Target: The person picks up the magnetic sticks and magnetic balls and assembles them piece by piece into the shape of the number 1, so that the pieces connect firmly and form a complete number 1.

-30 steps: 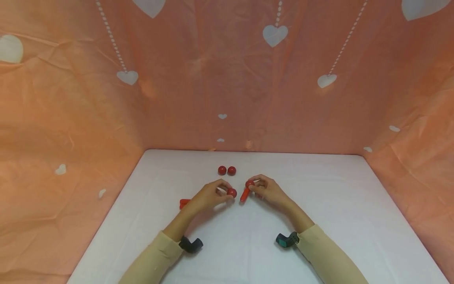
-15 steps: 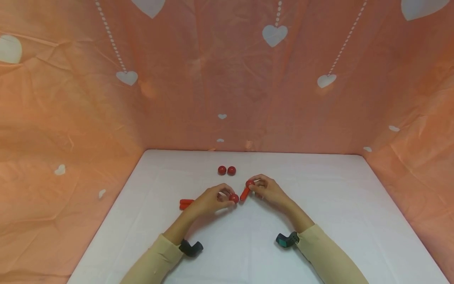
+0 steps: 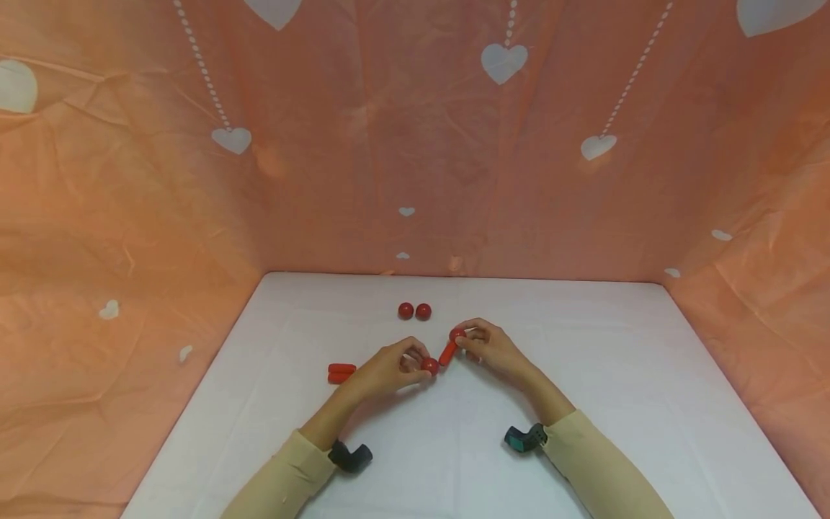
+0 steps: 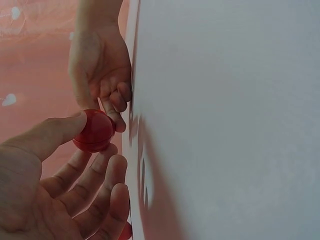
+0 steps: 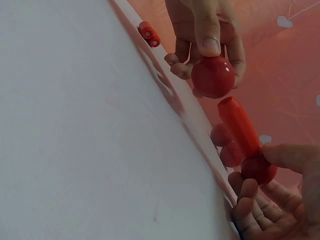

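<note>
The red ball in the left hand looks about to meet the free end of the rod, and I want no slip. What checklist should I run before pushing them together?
1. Left hand has a grip on the red ball between thumb and fingers: ok.
2. Right hand holds the red rod at its ball-capped end: ok.
3. Rod's free end points at the ball: ok.
4. Ball's socket faces the rod: cannot tell, no hole visible.
5. Ball and rod already touching: not ok in the right wrist view, a gap shows.
6. Spare balls and spare rods lie apart from both hands: ok.
</note>
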`<move>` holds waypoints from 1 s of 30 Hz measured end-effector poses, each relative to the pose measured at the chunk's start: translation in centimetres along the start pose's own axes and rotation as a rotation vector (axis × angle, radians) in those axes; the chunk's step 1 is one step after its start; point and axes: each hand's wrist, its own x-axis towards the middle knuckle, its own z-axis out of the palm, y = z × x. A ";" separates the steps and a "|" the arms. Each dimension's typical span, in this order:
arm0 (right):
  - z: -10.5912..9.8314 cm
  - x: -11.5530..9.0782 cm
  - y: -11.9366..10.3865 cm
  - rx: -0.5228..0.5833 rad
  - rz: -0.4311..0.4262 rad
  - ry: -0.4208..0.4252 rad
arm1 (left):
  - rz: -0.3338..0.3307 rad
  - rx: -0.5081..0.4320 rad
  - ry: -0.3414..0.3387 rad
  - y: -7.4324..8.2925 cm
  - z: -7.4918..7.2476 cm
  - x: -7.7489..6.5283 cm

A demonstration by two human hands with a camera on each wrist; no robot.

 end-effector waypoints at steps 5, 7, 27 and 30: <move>0.0 -0.1 0.0 0.014 -0.004 0.000 | -0.017 0.005 -0.004 0.0 0.1 0.0; 0.0 -0.1 0.0 0.020 -0.003 0.002 | -0.024 0.004 -0.007 0.0 0.1 0.0; -0.1 -0.1 -0.3 0.018 0.004 -0.011 | 0.021 0.037 -0.022 0.0 0.7 0.2; -0.1 -0.2 -0.3 0.016 0.003 -0.009 | 0.020 0.040 -0.022 0.0 0.7 0.2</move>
